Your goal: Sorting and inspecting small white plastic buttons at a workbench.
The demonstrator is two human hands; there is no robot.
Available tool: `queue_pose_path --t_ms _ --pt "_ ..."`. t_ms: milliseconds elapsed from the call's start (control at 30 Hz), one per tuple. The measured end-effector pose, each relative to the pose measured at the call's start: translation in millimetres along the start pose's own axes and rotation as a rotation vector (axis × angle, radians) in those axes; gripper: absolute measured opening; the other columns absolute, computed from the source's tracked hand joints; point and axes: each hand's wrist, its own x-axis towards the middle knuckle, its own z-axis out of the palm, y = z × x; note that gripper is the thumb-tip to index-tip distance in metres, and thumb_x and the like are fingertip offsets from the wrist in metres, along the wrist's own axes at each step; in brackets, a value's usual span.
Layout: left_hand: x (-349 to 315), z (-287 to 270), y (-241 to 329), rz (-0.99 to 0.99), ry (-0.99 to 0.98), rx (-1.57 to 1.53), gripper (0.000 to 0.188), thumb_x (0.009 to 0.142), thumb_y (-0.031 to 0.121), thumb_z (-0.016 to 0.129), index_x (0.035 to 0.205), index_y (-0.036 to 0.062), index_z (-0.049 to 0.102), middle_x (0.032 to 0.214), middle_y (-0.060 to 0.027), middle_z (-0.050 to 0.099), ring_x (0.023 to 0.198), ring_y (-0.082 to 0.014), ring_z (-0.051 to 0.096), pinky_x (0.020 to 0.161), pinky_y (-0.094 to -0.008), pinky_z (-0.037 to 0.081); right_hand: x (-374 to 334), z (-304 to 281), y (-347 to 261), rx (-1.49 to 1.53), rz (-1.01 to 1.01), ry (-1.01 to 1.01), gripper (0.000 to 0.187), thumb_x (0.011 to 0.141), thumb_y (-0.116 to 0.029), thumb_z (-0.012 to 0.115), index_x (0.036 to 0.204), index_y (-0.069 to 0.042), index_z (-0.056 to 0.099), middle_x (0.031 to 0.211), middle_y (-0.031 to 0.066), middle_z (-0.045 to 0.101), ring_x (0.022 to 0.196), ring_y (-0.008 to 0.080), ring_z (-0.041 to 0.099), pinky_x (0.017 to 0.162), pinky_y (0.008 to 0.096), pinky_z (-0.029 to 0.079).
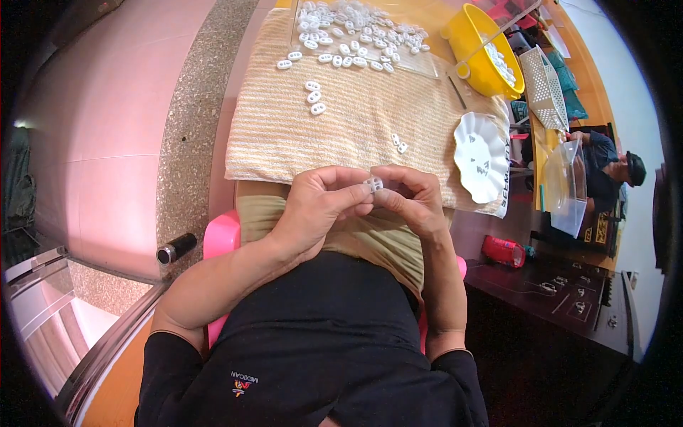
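My left hand [324, 203] and my right hand [415, 201] meet above my lap, at the near edge of a striped towel [284, 146]. Between their thumbs and fingertips they pinch one small white plastic piece with holes [373, 185]; both hands are closed on it. Just beyond them lie a couple of loose white pieces [398, 142]. Farther left on the towel sits a short column of white oval two-hole pieces [314, 97]. A white scalloped dish [466, 158] with small dark grey bits in it rests to the right of my right hand.
A large pile of white oval pieces [348, 32] spreads over a clear tray [427, 65] at the back. Beside it stands a yellow basin [462, 35] with more white pieces. A thin dark tool [457, 92] lies nearby. Another person [605, 167] is at the far right.
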Motion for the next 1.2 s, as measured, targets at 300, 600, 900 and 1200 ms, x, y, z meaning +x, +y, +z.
queue_pose_path --t_ms 300,600,900,1200 --pt "-0.6 2.0 -1.0 0.001 -0.003 -0.017 0.017 0.087 0.008 0.067 0.101 -0.0014 0.065 0.086 -0.0049 0.067 0.073 -0.0079 0.062 0.066 -0.0191 0.050 -1.3 -1.3 6.0 0.016 0.012 0.028 0.033 0.083 -0.001 0.070 0.114 0.004 0.062 0.101 0.0099 0.068 0.091 0.0144 0.065 0.083 0.0268 0.053" --pt "2.4 -2.7 -5.1 -0.008 -0.029 -0.001 0.017 0.087 0.008 0.067 0.102 -0.0003 0.066 0.083 -0.0039 0.067 0.074 -0.0064 0.062 0.058 -0.0156 0.043 -2.8 1.0 4.1 0.060 0.013 0.017 0.030 0.086 -0.002 0.068 0.115 0.003 0.063 0.102 0.0075 0.068 0.091 0.0114 0.064 0.082 0.0244 0.051" --pt "1.6 -1.0 -3.3 -0.047 -0.020 -0.030 0.017 0.087 0.006 0.068 0.103 -0.0002 0.064 0.090 -0.0064 0.068 0.074 -0.0099 0.064 0.069 -0.0212 0.054 -4.7 -1.2 9.9 0.099 -0.001 0.024 0.030 0.085 -0.002 0.069 0.115 0.003 0.063 0.101 0.0067 0.068 0.091 0.0110 0.064 0.082 0.0240 0.051" --pt "0.8 -1.5 -3.6 -0.070 -0.015 0.008 0.016 0.086 0.008 0.070 0.099 0.0010 0.065 0.087 -0.0054 0.068 0.073 -0.0093 0.063 0.065 -0.0199 0.052 -4.7 -2.7 8.3 0.008 -0.073 -0.009 0.028 0.083 0.003 0.069 0.111 0.004 0.065 0.099 0.0066 0.067 0.090 0.0109 0.063 0.080 0.0232 0.050"
